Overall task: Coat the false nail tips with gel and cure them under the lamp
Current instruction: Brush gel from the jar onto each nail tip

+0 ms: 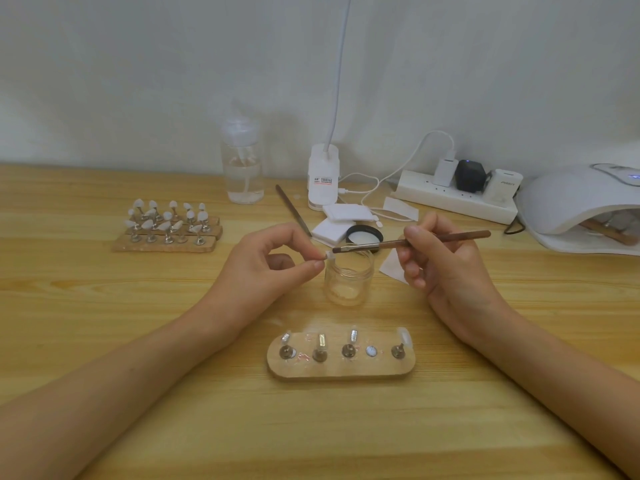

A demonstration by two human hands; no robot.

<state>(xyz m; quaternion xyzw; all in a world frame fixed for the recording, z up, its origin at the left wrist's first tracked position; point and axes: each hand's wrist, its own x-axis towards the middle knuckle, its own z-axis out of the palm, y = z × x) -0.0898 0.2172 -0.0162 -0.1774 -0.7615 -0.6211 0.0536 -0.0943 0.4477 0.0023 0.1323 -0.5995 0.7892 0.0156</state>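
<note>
The left hand (273, 261) pinched a small white plastic nail tip (329, 255) steady for the thin brown brush (408, 241) the right hand (440, 265) gripped.

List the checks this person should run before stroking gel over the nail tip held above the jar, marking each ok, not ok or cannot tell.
1. Nail tip pinched in the left hand: ok.
2. Brush gripped by the right hand, aimed at the tip: ok.
3. Gel jar open, lid set behind it: ok.
4. Gel loaded on the bristles: cannot tell.
5. Free spot on the front holder for the coated tip: ok, one magnet is bare.
6. Lamp mouth free for curing: not ok, a wooden piece lies inside.
</note>
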